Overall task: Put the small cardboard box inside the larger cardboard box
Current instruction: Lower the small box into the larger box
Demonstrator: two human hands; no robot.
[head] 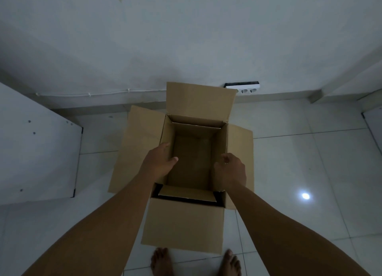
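Observation:
The larger cardboard box [182, 226] stands on the tiled floor with all its flaps spread outward. The small cardboard box [186, 193], open at the top, sits down inside it. A dark gap shows between the two boxes along the near side. My left hand [159, 162] straddles the small box's left wall, thumb inside and fingers on the outer side. My right hand [231, 170] is curled over its right wall. The inside of the small box looks empty.
A white panel [31, 151] leans at the left. A white power strip [244, 87] lies by the wall behind the boxes, and a thin cable [88, 94] runs along the wall. My bare feet [161, 261] stand just in front of the near flap. A lamp's reflection [305, 196] shines on the tiles at the right.

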